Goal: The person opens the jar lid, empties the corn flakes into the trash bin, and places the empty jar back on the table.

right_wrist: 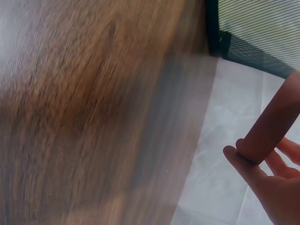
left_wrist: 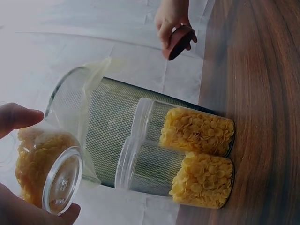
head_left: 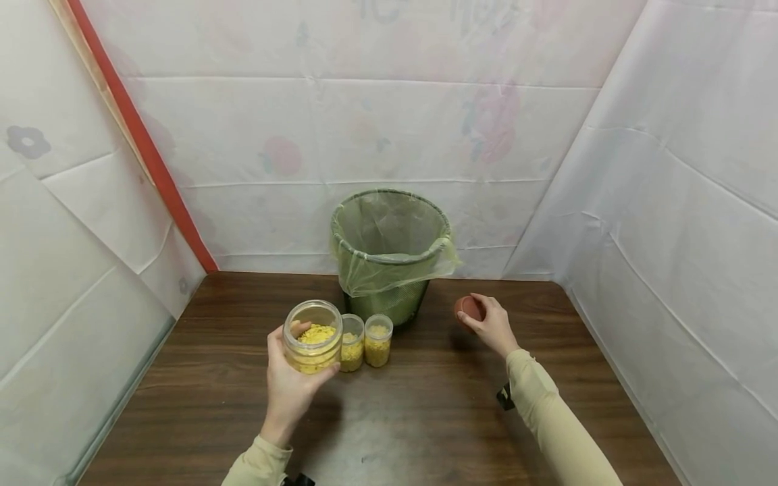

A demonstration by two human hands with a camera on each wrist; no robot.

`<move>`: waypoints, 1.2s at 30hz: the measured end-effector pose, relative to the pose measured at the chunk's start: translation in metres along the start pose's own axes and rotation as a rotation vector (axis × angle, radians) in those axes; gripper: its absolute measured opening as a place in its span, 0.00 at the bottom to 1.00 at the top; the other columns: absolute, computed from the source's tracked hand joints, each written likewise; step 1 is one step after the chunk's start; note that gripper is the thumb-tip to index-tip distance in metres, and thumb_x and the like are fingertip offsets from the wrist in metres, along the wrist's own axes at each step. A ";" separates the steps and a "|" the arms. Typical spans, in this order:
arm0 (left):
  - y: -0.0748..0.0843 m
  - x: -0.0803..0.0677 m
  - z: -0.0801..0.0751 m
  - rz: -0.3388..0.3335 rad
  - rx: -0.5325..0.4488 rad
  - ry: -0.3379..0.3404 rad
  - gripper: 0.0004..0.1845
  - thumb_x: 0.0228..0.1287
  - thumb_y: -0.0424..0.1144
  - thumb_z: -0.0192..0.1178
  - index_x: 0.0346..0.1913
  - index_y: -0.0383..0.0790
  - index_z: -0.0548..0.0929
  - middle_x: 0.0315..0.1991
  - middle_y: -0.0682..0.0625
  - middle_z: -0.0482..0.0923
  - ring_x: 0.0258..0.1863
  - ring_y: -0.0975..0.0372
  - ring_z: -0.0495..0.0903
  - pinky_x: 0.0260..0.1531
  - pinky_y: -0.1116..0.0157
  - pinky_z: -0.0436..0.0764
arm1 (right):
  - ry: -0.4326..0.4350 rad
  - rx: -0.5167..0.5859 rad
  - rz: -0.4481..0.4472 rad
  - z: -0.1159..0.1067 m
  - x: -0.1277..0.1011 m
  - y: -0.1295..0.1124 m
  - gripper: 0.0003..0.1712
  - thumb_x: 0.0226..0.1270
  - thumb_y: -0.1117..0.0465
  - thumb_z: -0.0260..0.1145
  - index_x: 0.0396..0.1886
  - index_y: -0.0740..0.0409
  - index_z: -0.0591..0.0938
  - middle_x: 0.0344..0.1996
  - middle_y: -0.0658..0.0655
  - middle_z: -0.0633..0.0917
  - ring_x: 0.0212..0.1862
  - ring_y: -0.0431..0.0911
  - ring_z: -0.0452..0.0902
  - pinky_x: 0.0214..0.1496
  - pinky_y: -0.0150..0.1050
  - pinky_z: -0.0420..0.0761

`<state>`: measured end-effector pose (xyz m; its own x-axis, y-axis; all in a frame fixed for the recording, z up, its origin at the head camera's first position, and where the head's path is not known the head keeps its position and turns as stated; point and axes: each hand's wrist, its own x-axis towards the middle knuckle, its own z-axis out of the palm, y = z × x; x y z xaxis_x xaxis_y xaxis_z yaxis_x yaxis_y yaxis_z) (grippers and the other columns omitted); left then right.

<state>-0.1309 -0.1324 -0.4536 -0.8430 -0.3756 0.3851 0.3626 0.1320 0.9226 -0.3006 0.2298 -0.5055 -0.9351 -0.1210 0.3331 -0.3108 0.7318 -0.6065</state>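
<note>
Tabletop (head_left: 425, 418) of dark wood grain, enclosed by white sheeting on three sides, carries all items noted. Wastebasket (head_left: 389, 253), black mesh with a pale green liner folded over its rim, stands upright at the rear centre of the table. Left hand (head_left: 292, 385), forearm reaching in from the near edge in a beige sleeve, grasps the large jar (head_left: 313, 336) around its side, fingers and thumb wrapped about it; the jar is open at the top, is raised off the table in the left wrist view, and holds yellow flakes. Right hand (head_left: 492, 324), arm extended from the near right, pinches a reddish-brown lid (head_left: 469, 308) on edge between thumb and fingers, to the right of the wastebasket; whether the lid touches the table cannot be told. Two small jars (head_left: 365, 341) stand upright side by side, touching, just in front of the wastebasket and just right of the large jar, uncapped, each roughly half filled with the same yellow flakes.
</note>
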 end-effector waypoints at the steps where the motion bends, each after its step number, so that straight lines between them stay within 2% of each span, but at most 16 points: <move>1: -0.002 0.001 -0.001 -0.003 0.002 0.001 0.51 0.24 0.15 0.74 0.60 0.30 0.62 0.57 0.41 0.73 0.57 0.56 0.70 0.54 0.80 0.69 | -0.004 -0.003 0.005 0.000 0.001 0.002 0.35 0.56 0.47 0.70 0.59 0.62 0.75 0.50 0.66 0.79 0.48 0.59 0.77 0.46 0.54 0.80; 6: 0.020 0.000 -0.001 -0.031 0.029 -0.001 0.48 0.25 0.14 0.72 0.59 0.25 0.62 0.57 0.34 0.72 0.56 0.51 0.70 0.53 0.80 0.68 | -0.032 -0.019 0.043 0.001 0.005 0.009 0.36 0.57 0.47 0.70 0.61 0.62 0.74 0.51 0.67 0.78 0.48 0.60 0.76 0.46 0.54 0.80; 8: 0.021 0.000 -0.002 -0.031 0.034 0.001 0.49 0.25 0.14 0.72 0.59 0.25 0.61 0.56 0.35 0.72 0.56 0.51 0.70 0.54 0.80 0.68 | -0.043 -0.027 0.058 0.002 0.006 0.012 0.36 0.58 0.47 0.69 0.61 0.62 0.74 0.52 0.67 0.77 0.49 0.60 0.76 0.47 0.54 0.79; 15: 0.000 0.001 -0.006 -0.023 0.027 0.011 0.51 0.23 0.16 0.75 0.60 0.32 0.63 0.57 0.43 0.74 0.57 0.59 0.70 0.55 0.79 0.69 | -0.062 -0.055 0.084 0.005 0.012 0.024 0.37 0.58 0.47 0.69 0.60 0.64 0.74 0.52 0.69 0.77 0.50 0.61 0.75 0.48 0.55 0.79; 20: 0.000 0.002 -0.008 -0.004 0.026 0.010 0.51 0.24 0.17 0.76 0.60 0.34 0.63 0.56 0.43 0.74 0.57 0.61 0.70 0.55 0.78 0.69 | -0.054 -0.071 0.075 0.009 0.015 0.036 0.39 0.58 0.44 0.68 0.60 0.67 0.73 0.51 0.71 0.76 0.49 0.63 0.75 0.46 0.57 0.78; 27: 0.003 0.002 -0.010 -0.009 0.024 0.012 0.50 0.24 0.17 0.75 0.59 0.33 0.64 0.55 0.51 0.74 0.57 0.60 0.71 0.55 0.78 0.70 | -0.038 -0.094 0.076 0.013 0.018 0.048 0.40 0.58 0.44 0.67 0.59 0.71 0.73 0.50 0.73 0.76 0.46 0.65 0.75 0.43 0.56 0.79; 34: 0.005 0.001 -0.011 -0.011 0.020 0.007 0.50 0.25 0.17 0.75 0.59 0.33 0.64 0.56 0.41 0.73 0.57 0.60 0.71 0.54 0.78 0.71 | -0.083 -0.132 0.123 0.014 0.018 0.054 0.39 0.58 0.47 0.68 0.60 0.71 0.72 0.51 0.73 0.75 0.48 0.64 0.74 0.45 0.55 0.79; 36: 0.005 0.002 -0.011 -0.015 0.017 0.006 0.50 0.25 0.17 0.75 0.59 0.32 0.64 0.56 0.41 0.73 0.57 0.60 0.71 0.54 0.78 0.71 | -0.094 -0.141 0.133 0.014 0.019 0.055 0.39 0.58 0.47 0.68 0.60 0.71 0.72 0.51 0.74 0.75 0.48 0.64 0.74 0.45 0.55 0.79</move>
<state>-0.1258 -0.1427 -0.4483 -0.8459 -0.3832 0.3710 0.3430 0.1418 0.9286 -0.3378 0.2582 -0.5431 -0.9801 -0.0742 0.1839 -0.1627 0.8311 -0.5318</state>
